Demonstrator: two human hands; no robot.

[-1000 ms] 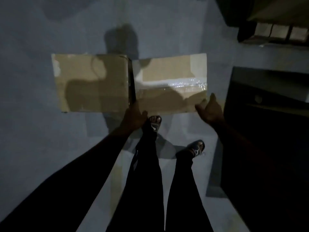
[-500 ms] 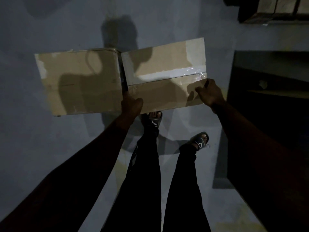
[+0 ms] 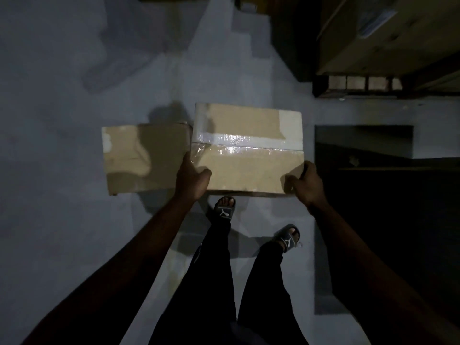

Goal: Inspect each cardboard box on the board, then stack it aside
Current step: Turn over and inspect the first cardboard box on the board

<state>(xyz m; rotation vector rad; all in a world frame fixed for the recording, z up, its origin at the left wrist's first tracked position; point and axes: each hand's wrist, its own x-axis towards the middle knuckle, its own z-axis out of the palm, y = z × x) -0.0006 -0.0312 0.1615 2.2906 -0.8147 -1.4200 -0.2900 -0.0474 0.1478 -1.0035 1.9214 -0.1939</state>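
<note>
Taped box higher (lifted) — left hand, right hand gripping.

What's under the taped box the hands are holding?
Below the near edge of the brown cardboard box with clear tape, gripped by left hand and right hand, show grey floor and a black sandal. Whatever lies directly beneath is covered by the box.

One view only. Wide-angle camera on the person's head, facing forward and steeply down at the floor. Left hand, right hand and the cardboard box they hold sit mid-frame, near the lens; feet lower in frame.
</note>
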